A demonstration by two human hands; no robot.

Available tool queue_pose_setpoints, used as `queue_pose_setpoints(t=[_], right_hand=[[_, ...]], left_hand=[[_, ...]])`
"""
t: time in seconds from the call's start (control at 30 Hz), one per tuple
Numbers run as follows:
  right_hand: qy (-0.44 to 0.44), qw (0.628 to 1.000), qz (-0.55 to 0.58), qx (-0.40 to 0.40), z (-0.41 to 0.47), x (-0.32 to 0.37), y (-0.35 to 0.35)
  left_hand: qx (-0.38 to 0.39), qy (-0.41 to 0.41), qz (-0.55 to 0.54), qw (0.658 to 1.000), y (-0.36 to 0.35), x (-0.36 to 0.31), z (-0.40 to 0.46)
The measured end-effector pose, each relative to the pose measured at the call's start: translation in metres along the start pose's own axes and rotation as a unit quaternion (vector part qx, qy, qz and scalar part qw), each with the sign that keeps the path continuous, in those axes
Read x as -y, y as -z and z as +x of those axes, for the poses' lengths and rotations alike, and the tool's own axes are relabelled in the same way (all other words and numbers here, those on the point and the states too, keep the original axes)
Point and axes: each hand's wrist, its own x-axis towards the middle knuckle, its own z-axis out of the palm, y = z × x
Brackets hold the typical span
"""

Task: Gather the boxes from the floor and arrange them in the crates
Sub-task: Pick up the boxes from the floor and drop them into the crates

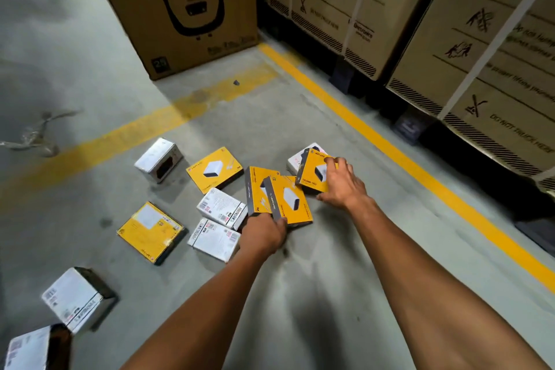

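Observation:
Several small yellow and white boxes lie scattered on the grey floor. My left hand (264, 233) grips two yellow boxes (289, 201) held upright side by side above the floor. My right hand (341, 182) holds another yellow box (312, 171), tilted up over a white box (295, 159). Further left lie a flat yellow box (214, 170), two white boxes (220, 209) (214, 239), a larger yellow box (150, 231) and a white box (159, 159). Two more white boxes (76, 299) (28, 350) sit at the lower left. No crate is in view.
A big brown carton (180, 9) stands on the floor at the back. Strapped cartons on dark pallets (450, 39) line the right side behind a yellow floor line (390, 141). A scrap of clear plastic (33, 135) lies at the left.

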Motion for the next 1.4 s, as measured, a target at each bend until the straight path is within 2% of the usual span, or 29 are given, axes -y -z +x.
queue_pose_setpoints(t=[0.17, 0.33, 0.43, 0.53, 0.6, 0.8, 0.93, 1.07, 1.17, 1.27, 1.33, 1.4], right_hand=[[0.017, 0.999, -0.028, -0.003, 0.019, 0.001, 0.004], [0.036, 0.997, -0.062, 0.008, 0.018, 0.005, -0.006], [0.046, 0.996, -0.079, 0.004, 0.021, 0.008, -0.011], [0.052, 0.995, -0.083, -0.001, 0.026, 0.011, -0.014], [0.059, 0.995, -0.081, -0.009, 0.029, 0.012, -0.015], [0.064, 0.993, -0.094, -0.031, 0.045, 0.012, -0.019], [0.049, 0.993, -0.088, -0.06, 0.047, 0.013, -0.021], [0.026, 0.997, 0.002, -0.066, 0.045, 0.017, -0.016], [-0.006, 0.992, 0.124, -0.026, 0.044, 0.022, -0.002], [-0.043, 0.971, 0.236, 0.011, 0.04, 0.031, 0.008], [-0.047, 0.945, 0.321, 0.031, 0.029, 0.038, 0.016], [-0.066, 0.883, 0.462, 0.058, 0.014, 0.046, 0.02]], left_hand=[[0.008, 0.021, -0.065, 0.998, -0.001, -0.007, 0.016], [0.058, 0.056, -0.131, 0.988, 0.001, -0.014, 0.01], [0.035, 0.031, -0.134, 0.99, 0.01, -0.022, 0.011], [0.019, 0.036, -0.194, 0.98, 0.022, -0.027, 0.015], [0.009, 0.036, -0.195, 0.98, 0.03, -0.027, 0.016], [-0.074, -0.007, -0.163, 0.984, 0.047, -0.01, 0.026], [-0.119, -0.029, -0.204, 0.971, 0.057, 0.0, 0.034], [-0.151, -0.039, -0.223, 0.962, 0.065, 0.003, 0.037], [-0.167, -0.031, -0.269, 0.948, 0.071, -0.001, 0.037], [-0.179, -0.019, -0.315, 0.932, 0.077, -0.01, 0.024], [-0.184, -0.01, -0.34, 0.922, 0.084, -0.015, 0.01], [-0.189, 0.005, -0.358, 0.914, 0.093, -0.016, -0.005]])
